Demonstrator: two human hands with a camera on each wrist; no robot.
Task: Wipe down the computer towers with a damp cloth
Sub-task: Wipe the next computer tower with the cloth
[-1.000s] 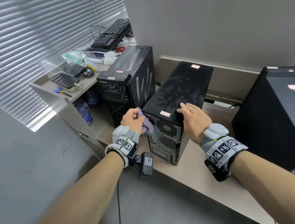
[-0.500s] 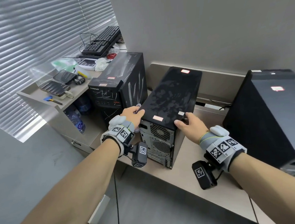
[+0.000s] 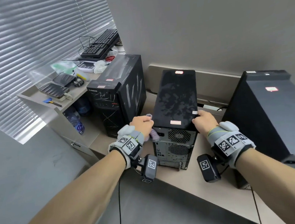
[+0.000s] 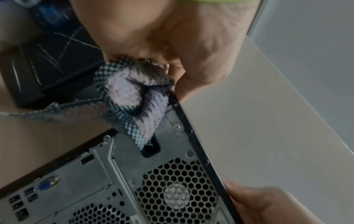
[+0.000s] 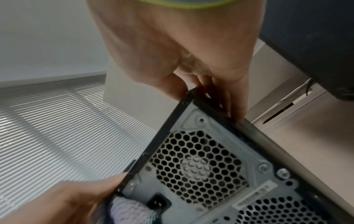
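The middle black computer tower [image 3: 176, 98] stands on the desk with its grey rear panel [image 3: 172, 145] facing me and its top blotchy with damp marks. My left hand [image 3: 142, 124] grips the tower's upper left rear corner and holds a bunched checked cloth [image 3: 153, 135] in its palm. In the left wrist view the cloth [image 4: 132, 97] hangs over the rear panel [image 4: 134, 174] by the power socket. My right hand [image 3: 203, 120] grips the upper right rear corner. The right wrist view has its fingers [image 5: 226, 97] curled over the edge of the tower [image 5: 210, 166].
A scratched black Lenovo tower [image 3: 117, 96] stands close on the left, and a larger dark tower [image 3: 268, 112] on the right. The side shelf [image 3: 34, 96] holds keyboards [image 3: 101, 44] and trays, with water bottles [image 3: 76, 121] below. The desk's front edge [image 3: 194, 182] is near my wrists.
My right hand slid from lying flat on the tower's top to gripping its right rear corner. My left hand, still holding the cloth, moved up onto the left rear corner.
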